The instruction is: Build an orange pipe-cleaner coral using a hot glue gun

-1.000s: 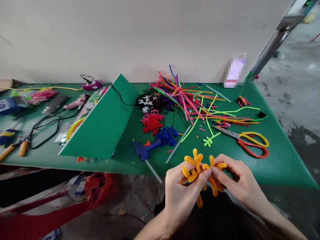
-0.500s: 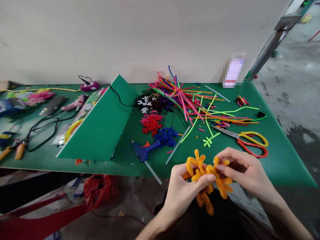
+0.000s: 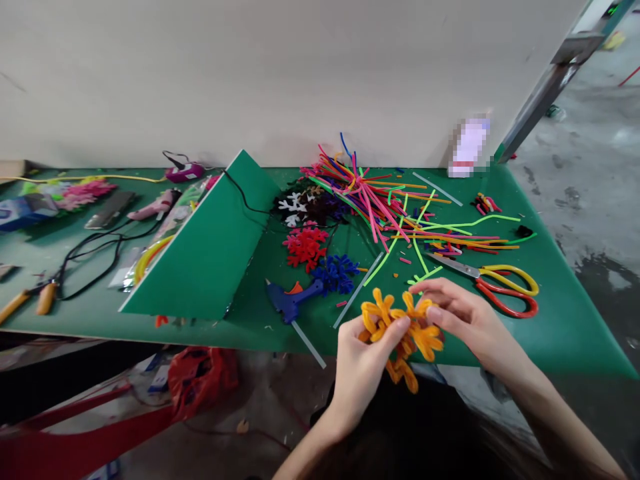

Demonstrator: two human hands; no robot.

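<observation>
Both my hands hold an orange pipe-cleaner shape [image 3: 400, 330] with several looped branches, just over the near edge of the green table [image 3: 565, 333]. My left hand [image 3: 363, 370] grips it from below, thumb and fingers pinched on its left side. My right hand [image 3: 463, 320] pinches its right branches from the side. Just beyond my hands lie a blue glue gun [image 3: 293, 301] and a clear glue stick [image 3: 357, 290].
Finished shapes lie in blue [image 3: 336, 273], red [image 3: 305, 245] and white [image 3: 293, 203]. A heap of coloured pipe cleaners [image 3: 380, 200] fills the back middle. Yellow-and-red scissors [image 3: 493, 283] lie at right. A tilted green board [image 3: 210, 247] stands at left, with cables and tools beyond.
My hands and the orange shape have moved up and a little left, over the table's edge. The shape has been turned, and its lower branches now hang shorter below my fingers.
</observation>
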